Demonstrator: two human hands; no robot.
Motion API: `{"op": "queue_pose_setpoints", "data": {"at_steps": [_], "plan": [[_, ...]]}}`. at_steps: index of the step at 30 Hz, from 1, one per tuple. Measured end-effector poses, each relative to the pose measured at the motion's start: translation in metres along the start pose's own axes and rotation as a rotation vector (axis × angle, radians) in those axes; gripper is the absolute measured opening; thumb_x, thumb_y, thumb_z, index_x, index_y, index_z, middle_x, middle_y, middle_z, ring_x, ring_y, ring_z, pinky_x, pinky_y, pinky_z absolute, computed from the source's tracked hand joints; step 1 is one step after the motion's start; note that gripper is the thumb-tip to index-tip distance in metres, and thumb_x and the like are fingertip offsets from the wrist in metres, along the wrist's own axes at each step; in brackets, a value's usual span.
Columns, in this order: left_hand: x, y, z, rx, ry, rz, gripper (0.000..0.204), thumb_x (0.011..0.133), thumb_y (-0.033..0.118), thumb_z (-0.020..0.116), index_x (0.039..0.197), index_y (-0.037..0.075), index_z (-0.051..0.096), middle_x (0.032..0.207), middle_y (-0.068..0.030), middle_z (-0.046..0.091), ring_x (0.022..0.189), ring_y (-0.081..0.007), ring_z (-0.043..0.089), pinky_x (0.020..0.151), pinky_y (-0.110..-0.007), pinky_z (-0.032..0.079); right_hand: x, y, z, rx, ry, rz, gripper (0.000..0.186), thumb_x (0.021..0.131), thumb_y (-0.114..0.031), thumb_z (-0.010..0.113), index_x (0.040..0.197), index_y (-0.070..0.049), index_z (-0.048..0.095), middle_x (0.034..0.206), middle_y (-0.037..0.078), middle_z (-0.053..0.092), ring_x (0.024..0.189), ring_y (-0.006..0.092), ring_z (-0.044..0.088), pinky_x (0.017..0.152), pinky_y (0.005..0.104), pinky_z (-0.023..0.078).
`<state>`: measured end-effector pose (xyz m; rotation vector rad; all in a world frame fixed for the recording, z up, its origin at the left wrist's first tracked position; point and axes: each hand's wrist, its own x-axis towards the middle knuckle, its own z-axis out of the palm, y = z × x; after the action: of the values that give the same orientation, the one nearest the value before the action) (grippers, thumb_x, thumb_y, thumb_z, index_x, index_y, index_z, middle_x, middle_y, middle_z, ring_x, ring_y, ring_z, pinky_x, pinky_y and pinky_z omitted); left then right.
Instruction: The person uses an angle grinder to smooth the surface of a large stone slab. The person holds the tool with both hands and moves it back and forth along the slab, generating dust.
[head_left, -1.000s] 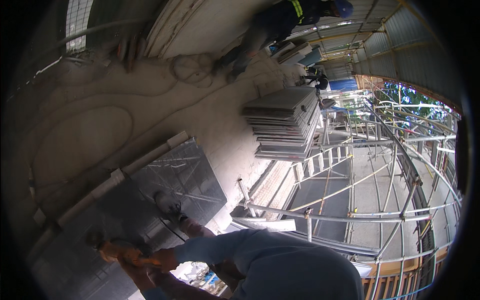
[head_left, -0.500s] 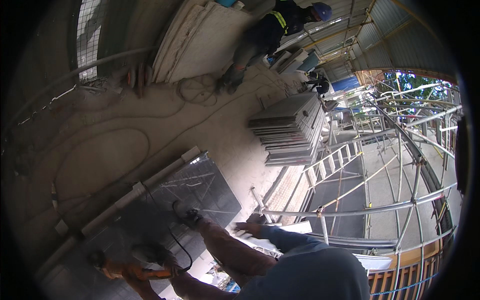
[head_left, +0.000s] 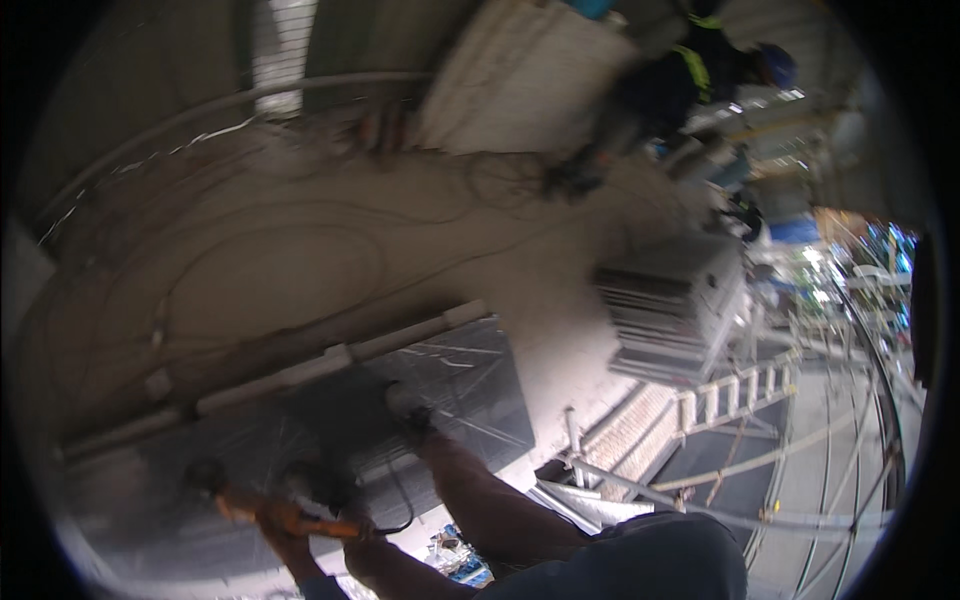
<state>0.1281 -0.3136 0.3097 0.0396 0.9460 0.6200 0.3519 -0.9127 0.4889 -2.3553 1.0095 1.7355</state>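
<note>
My left hand [head_left: 278,522] is closed around the body of an orange corded angle grinder [head_left: 325,526]. The tool's dark round head [head_left: 205,478] hangs over a long dark slab [head_left: 470,385], but blur hides whether it touches. From the grinder's rear end a black cord [head_left: 405,500] loops up across the slab. My brown-trousered legs stand beside the tool, with a shoe [head_left: 408,405] on the slab. Out of sight is my right hand; only dark blue clothing [head_left: 640,560] shows at the lower right.
A pale strip [head_left: 340,358] runs along the slab's far edge. Hoses [head_left: 280,230] curl over the dusty floor. To the right stand stacked panels [head_left: 670,300], a ladder [head_left: 740,395] and scaffold tubes [head_left: 850,430]. Another person [head_left: 670,90] in dark clothes stands near leaning boards [head_left: 530,75].
My view has swung, so the surroundings sit further right and lower, and are blurred. My right hand, earlier stretched out over the slab's near edge, has dropped out of view. The grinder stays in my left hand.
</note>
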Motion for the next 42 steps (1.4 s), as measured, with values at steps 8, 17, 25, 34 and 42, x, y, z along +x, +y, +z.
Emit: {"op": "queue_pose_setpoints", "data": {"at_steps": [8,17,25,34,42], "plan": [[0.035,-0.062,0.037,0.051,-0.021,0.095,0.042,0.094,0.041,0.066,0.116,0.007,0.058,0.098,-0.0099,0.066,0.087,-0.0269,0.068,0.074,-0.047,0.060,0.019,-0.328,-0.010,-0.543,0.486,-1.497,0.059,0.089,-0.044,0.072,0.122,0.003,0.062,0.113,0.026,0.066,0.106,0.0428,0.063,0.093,0.0502,0.050],[0.169,-0.059,0.024,0.016,0.028,0.187,0.034,0.093,0.024,0.068,0.117,0.005,0.053,0.098,-0.0081,0.061,0.087,-0.0221,0.066,0.071,-0.041,0.060,-0.072,-0.553,0.211,-1.153,-0.203,-1.670,0.068,0.092,-0.043,0.066,0.138,0.003,0.046,0.113,0.025,0.064,0.103,0.0420,0.064,0.089,0.0496,0.052],[0.218,-0.020,-0.036,0.173,0.274,0.329,0.041,0.088,0.018,0.073,0.117,0.004,0.048,0.101,-0.0108,0.058,0.088,-0.0240,0.066,0.072,-0.042,0.060,0.028,-0.569,0.343,-1.167,-0.124,-1.747,0.063,0.099,-0.034,0.058,0.140,0.010,0.038,0.109,0.027,0.065,0.089,0.0406,0.070,0.075,0.0475,0.058],[0.272,0.003,-0.128,0.056,0.310,0.449,0.040,0.089,0.019,0.073,0.117,0.004,0.048,0.098,-0.0105,0.057,0.083,-0.0260,0.066,0.070,-0.045,0.062,0.073,-0.612,0.430,-1.267,-0.096,-1.882,0.063,0.099,-0.033,0.057,0.141,0.010,0.037,0.109,0.029,0.064,0.088,0.0414,0.071,0.077,0.0492,0.058],[0.271,0.015,-0.146,0.152,0.392,0.484,0.039,0.088,0.020,0.074,0.114,0.004,0.051,0.097,-0.0107,0.060,0.086,-0.0251,0.067,0.071,-0.046,0.061,0.070,-0.619,0.461,-1.512,-0.139,-1.754,0.046,0.095,-0.023,0.063,0.125,0.006,0.043,0.099,0.025,0.069,0.089,0.0419,0.072,0.079,0.0497,0.058]]}}
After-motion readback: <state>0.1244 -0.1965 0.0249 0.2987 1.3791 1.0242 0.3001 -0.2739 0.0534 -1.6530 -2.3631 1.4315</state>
